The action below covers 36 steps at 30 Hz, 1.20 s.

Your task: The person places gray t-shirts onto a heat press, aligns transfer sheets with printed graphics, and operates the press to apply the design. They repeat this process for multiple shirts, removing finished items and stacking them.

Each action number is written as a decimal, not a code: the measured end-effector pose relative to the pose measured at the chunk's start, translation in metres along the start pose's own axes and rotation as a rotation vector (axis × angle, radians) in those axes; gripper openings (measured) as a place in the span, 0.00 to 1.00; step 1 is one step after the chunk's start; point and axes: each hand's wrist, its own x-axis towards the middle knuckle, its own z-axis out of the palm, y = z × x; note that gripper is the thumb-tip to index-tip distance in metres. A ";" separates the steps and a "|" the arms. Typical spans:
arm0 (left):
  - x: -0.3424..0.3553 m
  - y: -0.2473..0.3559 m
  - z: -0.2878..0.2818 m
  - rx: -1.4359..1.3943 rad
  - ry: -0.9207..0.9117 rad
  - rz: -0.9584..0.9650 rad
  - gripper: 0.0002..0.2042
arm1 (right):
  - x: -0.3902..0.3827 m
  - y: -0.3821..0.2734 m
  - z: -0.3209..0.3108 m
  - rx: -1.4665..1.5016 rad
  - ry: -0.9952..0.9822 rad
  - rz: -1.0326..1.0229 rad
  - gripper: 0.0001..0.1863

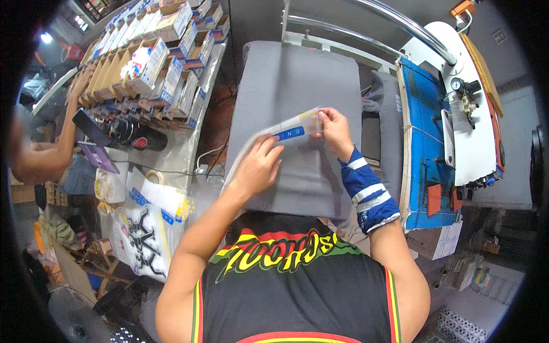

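Observation:
A clear plastic film strip [297,121] with a blue printed label and small yellow marks slants over the grey cloth-covered board [297,74] in front of me. At its right end, my right hand [336,130] is closed, pinching the film's corner between thumb and fingers. My left hand [258,168] lies over the film's left part with fingers stretched out and slightly apart, covering some of the label. Whether the film touches the board is hard to tell. A blue cuff with pale reflective bands [369,191] wraps my right forearm.
On the left table [194,137] stand several cardboard bins [137,63]; another person's arm [57,154] reaches to them. Nearer are a purple device [98,157], tape roll [153,177] and printed sheets [143,237]. A metal bar [400,20] and blue panel [423,143] stand right.

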 end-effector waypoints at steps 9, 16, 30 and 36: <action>0.092 -0.087 0.024 0.190 -0.338 0.266 0.21 | 0.025 -0.002 -0.021 -0.246 0.099 0.003 0.19; 0.112 -0.102 0.044 0.218 -0.148 -0.008 0.27 | 0.021 0.002 -0.013 -0.698 0.219 -0.691 0.09; 0.202 -0.116 0.079 -0.247 -0.075 0.462 0.13 | 0.031 0.000 -0.039 -1.148 0.222 -0.774 0.19; 0.323 -0.159 0.126 0.246 -0.016 0.144 0.15 | 0.037 0.003 -0.033 -1.203 0.231 -0.684 0.24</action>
